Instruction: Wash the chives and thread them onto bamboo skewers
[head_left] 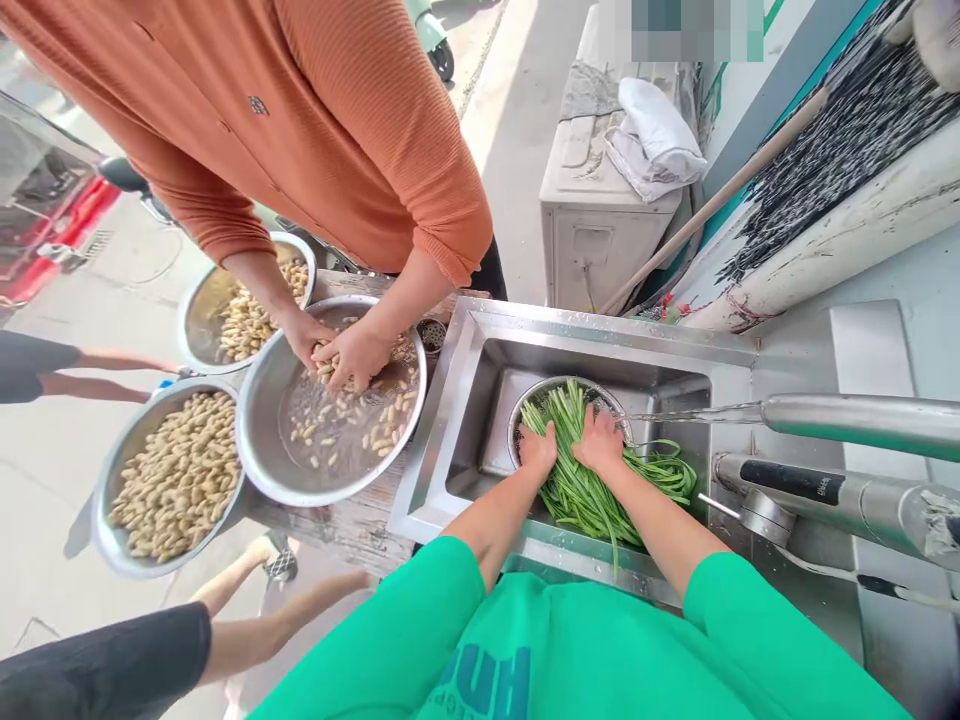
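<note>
A large bunch of long green chives (592, 495) with pale ends lies in a round metal bowl (516, 418) inside the steel sink (480, 440). My left hand (538, 448) grips the chives on the left side near their pale ends, its thumb up and its fingers partly hidden. On the right side of the bunch, my right hand (600, 438) is closed over the stalks. Water runs from the faucet (847, 428) beside my right hand into the bowl. The leafy ends hang over the bowl toward me and to the right.
A co-worker in an orange top (360, 130) has both hands in a basin of peanuts and water (259, 440), left of the sink. Two more peanut basins, a near one (112, 540) and a far one (196, 345), stand beyond. Other people's limbs show at left.
</note>
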